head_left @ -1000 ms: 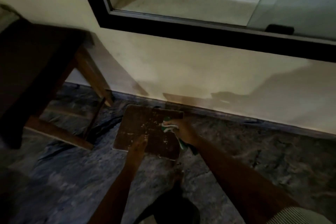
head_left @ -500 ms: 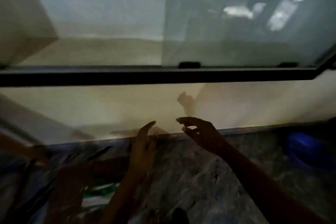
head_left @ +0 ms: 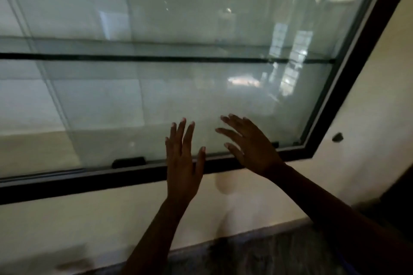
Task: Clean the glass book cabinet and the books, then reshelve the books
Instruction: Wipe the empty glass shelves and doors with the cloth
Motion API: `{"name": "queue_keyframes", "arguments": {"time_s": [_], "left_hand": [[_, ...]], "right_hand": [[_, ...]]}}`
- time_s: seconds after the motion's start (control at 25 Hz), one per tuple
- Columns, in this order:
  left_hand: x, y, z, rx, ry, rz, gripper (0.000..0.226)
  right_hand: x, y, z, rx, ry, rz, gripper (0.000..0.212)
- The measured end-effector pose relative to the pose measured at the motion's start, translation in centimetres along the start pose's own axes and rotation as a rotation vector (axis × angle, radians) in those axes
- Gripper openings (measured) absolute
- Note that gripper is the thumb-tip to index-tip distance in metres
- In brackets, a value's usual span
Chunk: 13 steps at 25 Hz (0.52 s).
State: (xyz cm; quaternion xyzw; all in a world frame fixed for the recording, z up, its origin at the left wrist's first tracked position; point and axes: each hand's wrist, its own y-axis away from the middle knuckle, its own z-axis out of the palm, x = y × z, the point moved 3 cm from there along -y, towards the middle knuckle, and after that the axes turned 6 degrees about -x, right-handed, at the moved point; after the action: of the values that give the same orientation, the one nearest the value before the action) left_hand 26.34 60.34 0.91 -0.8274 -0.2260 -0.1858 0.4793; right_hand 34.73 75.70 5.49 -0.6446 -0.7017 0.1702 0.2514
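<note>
Cabinet (head_left: 89, 187) fills the upper frame: a smooth, hazy glass pane (head_left: 134, 100) with reflections, crossed by a thin dark shelf (head_left: 156, 58) and edged in black along the bottom and right. At centre, the left hand (head_left: 182, 163) and right hand (head_left: 252, 147) are spread, fingers straight, holding nothing, before the pane's lower edge; contact is unclear. Matte cream wall (head_left: 89, 219) lies below.

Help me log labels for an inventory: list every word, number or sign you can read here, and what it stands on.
None. No text shows on the glass door, the black frame, the wall, the left hand or the right hand.
Reflections in the glass are too blurred to read.
</note>
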Motion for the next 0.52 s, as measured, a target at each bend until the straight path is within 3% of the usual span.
{"name": "queue_keyframes", "arguments": {"time_s": [0.08,0.2,0.52], "left_hand": [[1.3,-2.4,3.0,0.145,-0.023,-0.118,0.060],[1.7,-4.7,5.8,0.363,-0.064,-0.260,0.061],[-1.4,-8.0,10.4,0.521,-0.245,-0.357,0.053]], "right_hand": [[4.7,-1.0,-0.1,-0.053,0.264,-0.271,0.047],[9.7,-2.7,-0.1,-0.051,0.439,-0.591,0.054],[13.3,-6.0,2.4,0.057,0.565,-0.726,0.058]]}}
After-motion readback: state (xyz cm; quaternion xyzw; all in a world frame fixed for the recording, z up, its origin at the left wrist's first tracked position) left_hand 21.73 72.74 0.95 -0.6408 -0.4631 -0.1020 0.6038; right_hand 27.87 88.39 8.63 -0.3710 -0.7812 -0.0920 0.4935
